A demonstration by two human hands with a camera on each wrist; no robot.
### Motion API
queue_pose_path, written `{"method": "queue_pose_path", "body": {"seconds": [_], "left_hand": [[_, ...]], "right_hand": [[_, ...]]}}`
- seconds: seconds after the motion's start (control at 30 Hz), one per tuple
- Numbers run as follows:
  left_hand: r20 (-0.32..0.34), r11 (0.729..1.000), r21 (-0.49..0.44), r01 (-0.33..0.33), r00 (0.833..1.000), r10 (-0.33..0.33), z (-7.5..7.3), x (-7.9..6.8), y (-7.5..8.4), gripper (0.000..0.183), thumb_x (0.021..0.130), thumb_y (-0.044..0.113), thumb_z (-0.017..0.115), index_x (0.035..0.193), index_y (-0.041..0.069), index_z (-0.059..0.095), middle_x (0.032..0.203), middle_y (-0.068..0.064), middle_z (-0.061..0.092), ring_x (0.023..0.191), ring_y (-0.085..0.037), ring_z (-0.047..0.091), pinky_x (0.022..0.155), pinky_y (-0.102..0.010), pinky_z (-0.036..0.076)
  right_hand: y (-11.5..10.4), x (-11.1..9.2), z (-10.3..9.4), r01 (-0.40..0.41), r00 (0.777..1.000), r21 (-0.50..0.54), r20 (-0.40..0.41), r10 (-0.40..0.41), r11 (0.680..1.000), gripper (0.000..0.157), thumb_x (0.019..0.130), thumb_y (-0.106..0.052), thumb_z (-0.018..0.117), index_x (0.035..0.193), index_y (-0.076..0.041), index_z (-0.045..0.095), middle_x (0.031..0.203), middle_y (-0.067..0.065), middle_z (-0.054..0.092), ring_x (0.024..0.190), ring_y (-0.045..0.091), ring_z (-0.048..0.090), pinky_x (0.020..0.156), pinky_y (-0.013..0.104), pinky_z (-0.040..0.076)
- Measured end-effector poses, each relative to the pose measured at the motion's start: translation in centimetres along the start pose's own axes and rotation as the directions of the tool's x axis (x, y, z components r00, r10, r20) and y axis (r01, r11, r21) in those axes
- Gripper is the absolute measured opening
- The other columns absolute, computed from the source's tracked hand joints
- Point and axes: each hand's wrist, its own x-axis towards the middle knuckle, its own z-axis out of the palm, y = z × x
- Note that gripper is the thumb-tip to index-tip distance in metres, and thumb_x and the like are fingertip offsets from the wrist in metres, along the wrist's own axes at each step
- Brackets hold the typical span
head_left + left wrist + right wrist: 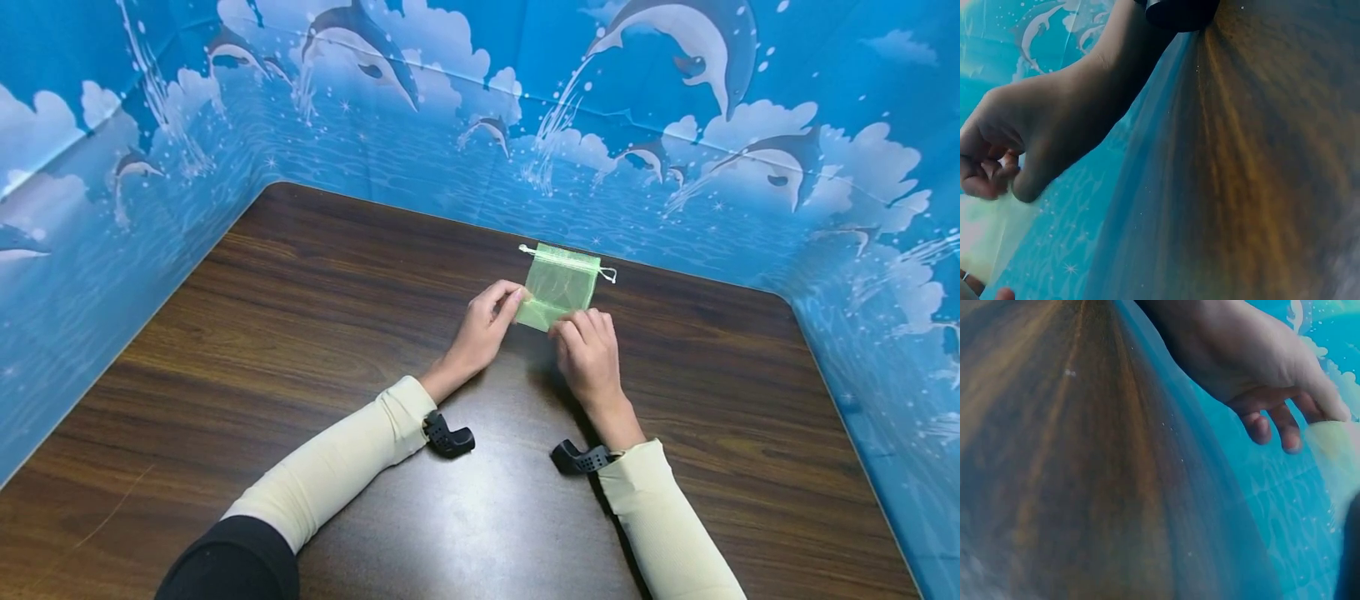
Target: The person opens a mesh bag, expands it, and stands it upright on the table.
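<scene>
A small sheer green drawstring pouch with white cords at its top is at the far side of the table. My left hand pinches its lower left edge between thumb and fingers. At the lower right corner is my right hand, slightly blurred, its fingertips on the fabric in what looks like a pinch. The right wrist view shows one finger of the right hand meeting the pouch, the others bent and apart. In the left wrist view the left hand curls at the pouch. The pouch looks flat.
The dark wood-grain table has rounded far corners. A blue dolphin-print backdrop stands right behind its far edge and along both sides. Black wrist devices project inward from both sleeve cuffs.
</scene>
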Motion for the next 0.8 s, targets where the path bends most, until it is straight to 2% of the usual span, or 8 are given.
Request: {"method": "queue_pose_path", "body": {"seconds": [0.1,0.2,0.27,0.37,0.47,0.53,0.67,0.8], "left_hand": [[-0.047,1.0,-0.009,0.02,0.999,-0.02,-0.2,0.3,-0.1,0.024,0.111,0.017,0.051,0.112,0.003,0.071,0.105,-0.012,0.071,0.081,-0.022,0.062,0.072,-0.023,0.048],[-0.02,0.994,-0.025,0.106,0.994,-0.107,-0.3,0.4,-0.3,0.03,0.112,0.023,0.048,0.113,0.004,0.071,0.108,-0.012,0.073,0.078,-0.03,0.064,0.065,-0.024,0.049],[0.016,0.982,-0.014,0.19,0.982,-0.189,-0.4,0.4,-0.4,0.035,0.113,0.029,0.045,0.115,0.005,0.07,0.11,-0.013,0.075,0.076,-0.03,0.065,0.062,-0.025,0.048],[0.064,0.947,0.013,0.321,0.945,-0.321,-0.6,0.5,-0.4,0.044,0.113,0.04,0.041,0.121,0.006,0.068,0.11,-0.013,0.075,0.07,-0.024,0.063,0.058,-0.026,0.048],[0.102,0.911,-0.012,0.412,0.907,-0.408,-0.8,0.8,-0.1,0.052,0.112,0.049,0.041,0.122,0.006,0.068,0.1,-0.011,0.071,0.063,-0.018,0.058,0.055,-0.027,0.045],[0.125,0.895,-0.05,0.442,0.892,-0.434,-1.1,1.0,0.1,0.052,0.11,0.052,0.043,0.122,0.008,0.069,0.089,-0.008,0.066,0.062,-0.017,0.056,0.051,-0.027,0.043],[0.134,0.895,-0.122,0.429,0.901,-0.413,-1.4,1.4,0.1,0.038,0.109,0.041,0.053,0.119,0.009,0.072,0.078,0.0,0.06,0.066,-0.018,0.056,0.052,-0.024,0.04],[0.061,0.918,-0.165,0.362,0.932,-0.356,-1.6,1.5,0.0,0.025,0.106,0.027,0.062,0.116,0.007,0.074,0.084,0.001,0.066,0.07,-0.016,0.055,0.058,-0.023,0.042]], "right_hand": [[0.0,-0.3,0.0,-0.089,0.995,0.073,0.053,0.085,0.993,0.018,0.083,0.001,0.063,0.101,-0.001,0.059,0.105,0.019,0.064,0.094,0.039,0.051,0.087,0.056,0.034],[0.2,-0.4,0.1,-0.114,0.99,0.094,0.09,0.106,0.989,0.014,0.086,0.004,0.062,0.098,-0.002,0.059,0.103,0.017,0.065,0.092,0.037,0.051,0.087,0.056,0.034],[0.4,-0.4,0.2,-0.062,0.995,0.086,0.085,0.055,0.994,0.014,0.088,0.011,0.061,0.091,-0.003,0.06,0.095,0.013,0.066,0.085,0.034,0.052,0.082,0.05,0.04],[0.5,-0.3,0.1,0.073,0.996,0.075,0.048,-0.076,0.995,0.021,0.09,0.014,0.064,0.08,-0.005,0.062,0.087,0.009,0.066,0.077,0.029,0.053,0.071,0.043,0.043],[0.4,-0.1,0.0,0.206,0.978,0.082,0.014,-0.208,0.975,0.02,0.093,0.007,0.067,0.078,-0.005,0.063,0.086,0.007,0.068,0.076,0.026,0.053,0.07,0.04,0.044],[0.3,0.0,-0.1,0.284,0.958,0.076,0.011,-0.286,0.956,0.019,0.094,0.001,0.067,0.077,-0.006,0.064,0.086,0.005,0.068,0.077,0.024,0.053,0.07,0.039,0.045],[0.1,0.0,-0.2,0.338,0.94,0.065,0.029,-0.34,0.939,0.019,0.093,-0.003,0.07,0.075,-0.007,0.064,0.086,0.002,0.069,0.079,0.023,0.055,0.073,0.038,0.046],[0.1,-0.2,0.0,0.254,0.962,0.088,0.079,-0.261,0.963,0.019,0.093,0.001,0.069,0.079,-0.009,0.063,0.097,0.005,0.07,0.089,0.027,0.056,0.084,0.045,0.043]]}}
